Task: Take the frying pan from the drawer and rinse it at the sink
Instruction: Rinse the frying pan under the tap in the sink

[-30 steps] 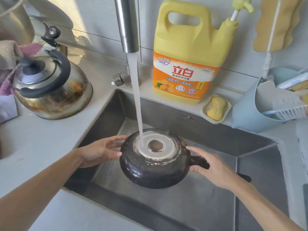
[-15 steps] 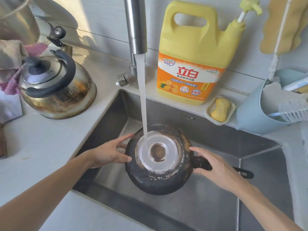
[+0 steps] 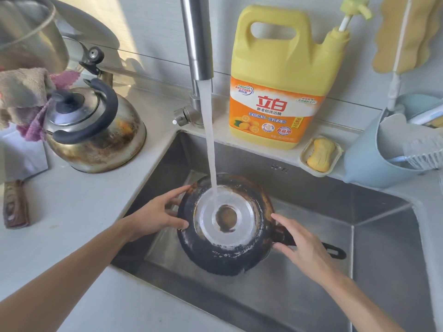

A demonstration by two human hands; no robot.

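Note:
A blackened frying pan (image 3: 215,255) is held bottom-up over the steel sink (image 3: 311,295), its pale ring-shaped base turned towards me. Water runs from the faucet (image 3: 196,37) onto the upper part of that base. My left hand (image 3: 155,214) grips the pan's left rim with fingers and thumb. Closed around the black handle where it joins the pan is my right hand (image 3: 302,245); the handle's end sticks out to the right past it.
A scorched steel kettle (image 3: 96,130) stands on the counter at left, with cloths behind it. On the back ledge are a yellow detergent jug (image 3: 282,75), a soap dish (image 3: 320,155) and a blue tub of brushes (image 3: 374,159). A knife handle (image 3: 14,204) lies at far left.
The pan's bottom has tilted further towards me. The water stream now lands on the upper part of the base. Both hands keep their hold.

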